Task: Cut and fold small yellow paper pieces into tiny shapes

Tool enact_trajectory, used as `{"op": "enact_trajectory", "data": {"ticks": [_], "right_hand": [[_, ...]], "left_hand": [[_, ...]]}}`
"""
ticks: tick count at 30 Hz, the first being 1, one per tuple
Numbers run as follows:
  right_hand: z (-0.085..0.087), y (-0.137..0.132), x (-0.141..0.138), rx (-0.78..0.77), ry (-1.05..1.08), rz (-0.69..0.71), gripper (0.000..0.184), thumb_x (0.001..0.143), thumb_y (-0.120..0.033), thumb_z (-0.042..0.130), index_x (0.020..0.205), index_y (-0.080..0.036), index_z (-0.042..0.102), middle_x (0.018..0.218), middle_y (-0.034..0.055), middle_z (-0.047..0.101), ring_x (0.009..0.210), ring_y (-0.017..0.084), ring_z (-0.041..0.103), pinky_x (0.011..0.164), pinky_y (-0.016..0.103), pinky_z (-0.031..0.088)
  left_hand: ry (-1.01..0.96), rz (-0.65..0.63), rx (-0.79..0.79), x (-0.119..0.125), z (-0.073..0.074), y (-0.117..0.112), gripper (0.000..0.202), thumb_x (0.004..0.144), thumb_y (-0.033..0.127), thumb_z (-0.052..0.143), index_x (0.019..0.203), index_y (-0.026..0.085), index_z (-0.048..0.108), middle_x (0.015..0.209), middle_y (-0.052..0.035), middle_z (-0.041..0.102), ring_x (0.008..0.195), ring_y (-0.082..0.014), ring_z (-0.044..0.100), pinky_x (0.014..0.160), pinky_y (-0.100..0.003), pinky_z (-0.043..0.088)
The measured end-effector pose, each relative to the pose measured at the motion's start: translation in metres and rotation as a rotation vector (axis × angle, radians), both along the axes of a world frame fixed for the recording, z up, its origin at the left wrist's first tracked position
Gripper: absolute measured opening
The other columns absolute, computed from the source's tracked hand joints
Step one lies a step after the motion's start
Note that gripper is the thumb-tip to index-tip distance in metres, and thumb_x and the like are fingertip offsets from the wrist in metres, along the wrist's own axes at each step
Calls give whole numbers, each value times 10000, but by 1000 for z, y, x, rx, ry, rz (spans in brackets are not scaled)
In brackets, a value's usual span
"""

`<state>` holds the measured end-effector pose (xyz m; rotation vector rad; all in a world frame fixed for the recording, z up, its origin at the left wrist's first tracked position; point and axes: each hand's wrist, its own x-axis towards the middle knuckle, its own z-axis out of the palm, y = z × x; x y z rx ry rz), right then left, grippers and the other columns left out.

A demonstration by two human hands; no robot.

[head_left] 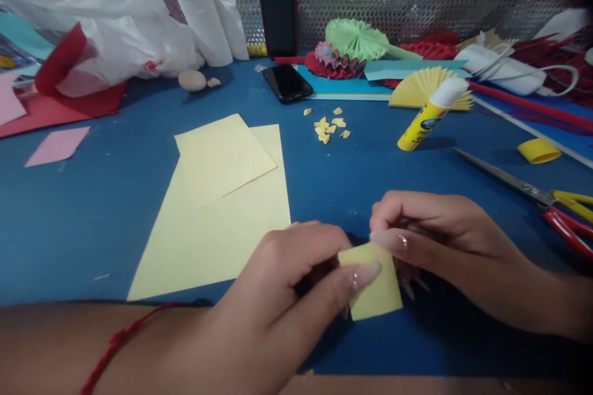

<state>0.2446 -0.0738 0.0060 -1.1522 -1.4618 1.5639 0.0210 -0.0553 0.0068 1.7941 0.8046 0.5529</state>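
A small piece of yellow paper [377,296] is held above the blue table near its front edge. My left hand [296,284] pinches it, thumb flat across its face and fingers behind. At its upper right corner, my right hand [426,234] is closed with thumb and index finger pressed on the paper's edge. The right hand's other fingers are partly hidden underneath. Left of the hands lies a large yellow sheet [222,247], with a smaller yellow sheet [222,157] on top. Several torn yellow paper bits [327,128] lie beyond the hands.
A glue stick [426,117] stands tilted at right, near scissors [528,188] and a yellow paper ring [540,150]. Toward the back are a phone lying flat [288,82], an upright phone [278,6], folded paper fans [356,40] and a white plastic bag [125,31]. Pink paper [58,145] lies left.
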Motion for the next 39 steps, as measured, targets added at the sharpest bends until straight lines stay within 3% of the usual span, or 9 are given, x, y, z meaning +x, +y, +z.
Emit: {"op": "enact_trajectory", "data": {"ticks": [6, 11, 18, 21, 25, 29, 31, 35, 39], "right_hand": [[-1, 3, 5, -14, 47, 52, 225, 953, -368, 835, 835, -217, 718, 724, -56, 677, 631, 54, 613, 595, 112, 487], [-3, 0, 7, 114, -102, 131, 260, 1020, -416, 735, 839, -231, 708, 727, -40, 632, 656, 84, 548, 601, 163, 465], [-9, -6, 1, 148, -179, 146, 146, 1059, -370, 658, 959, -317, 750, 782, -54, 696, 680, 106, 602, 590, 193, 465], [-9, -9, 3, 239, -249, 219, 218, 1063, -340, 633, 872, -274, 715, 784, -47, 732, 692, 112, 663, 630, 195, 519], [-9, -13, 10, 461, -300, 368, 202, 1064, -267, 609, 894, -259, 719, 922, 0, 811, 870, 163, 765, 838, 267, 592], [-13, -15, 14, 495, -298, 159, 155, 978, -279, 772, 945, -303, 623, 784, -76, 706, 669, 109, 672, 624, 205, 543], [-16, -16, 14, 620, -302, 76, 179, 977, -265, 784, 1036, -321, 624, 832, -69, 686, 680, 101, 664, 593, 194, 524], [-19, -21, 12, 858, -342, 139, 138, 1063, -416, 679, 1156, -324, 722, 899, -33, 688, 715, 107, 675, 805, 254, 566], [-15, -25, 8, 751, -290, 77, 42, 1069, -286, 673, 1074, -279, 714, 861, -38, 680, 725, 94, 650, 791, 211, 552]], "left_hand": [[-56, 113, -228, 0, 5, -1, 444, 1028, 378, 647, 654, 174, 525, 613, 57, 404, 564, -68, 365, 477, -156, 316], [-87, 49, -179, 3, 4, 1, 380, 1025, 256, 687, 678, 165, 561, 641, 65, 463, 594, -54, 394, 522, -131, 334], [-121, -50, -12, 0, 2, 4, 324, 1062, 110, 591, 752, 180, 523, 709, 80, 508, 613, -39, 426, 547, -123, 358], [-113, 1, 44, -2, 2, 3, 309, 1084, 126, 557, 782, 192, 561, 735, 77, 525, 624, -38, 450, 550, -125, 369], [-146, 145, 39, -2, 4, 1, 376, 1118, 254, 545, 746, 197, 535, 705, 70, 490, 607, -55, 413, 532, -141, 364], [-138, 192, -126, -1, 2, 1, 486, 1108, 333, 555, 666, 187, 413, 626, 64, 343, 560, -79, 300, 478, -172, 315], [-98, 155, -169, 0, 0, 2, 512, 1117, 364, 533, 664, 186, 375, 629, 61, 326, 564, -81, 311, 499, -177, 336], [7, -23, -12, 1, 3, 2, 470, 1133, 333, 497, 687, 191, 444, 656, 56, 475, 627, -85, 475, 659, -207, 444], [32, 44, 32, -1, 8, -4, 271, 1137, 410, 487, 977, 253, 640, 886, 36, 690, 832, -120, 641, 791, -237, 509]]}}
